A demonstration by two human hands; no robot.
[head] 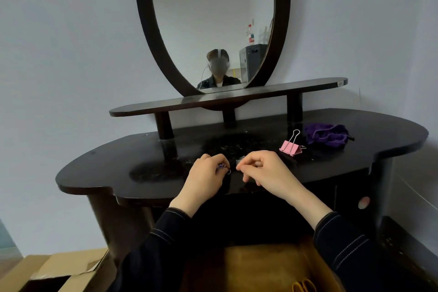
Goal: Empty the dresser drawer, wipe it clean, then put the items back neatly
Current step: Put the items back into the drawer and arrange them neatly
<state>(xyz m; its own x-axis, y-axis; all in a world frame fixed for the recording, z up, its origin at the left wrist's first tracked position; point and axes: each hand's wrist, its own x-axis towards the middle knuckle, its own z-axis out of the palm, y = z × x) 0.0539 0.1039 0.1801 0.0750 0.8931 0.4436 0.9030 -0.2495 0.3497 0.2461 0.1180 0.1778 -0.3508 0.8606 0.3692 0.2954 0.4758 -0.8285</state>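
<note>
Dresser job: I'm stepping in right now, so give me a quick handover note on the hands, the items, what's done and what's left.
Left hand: over the dresser top, closed on a small purple clip.
Right hand: beside it, fingers pinched; something small and grey sits at its fingertips, too unclear to name.
Already out on the dresser top: pink binder clip and purple pouch, to the right.
The drawer itself cannot be made out in this view.
Done: emptying appears under way.
Left: finish emptying, wipe the drawer, return the items neatly. No wiping cloth in view.
</note>
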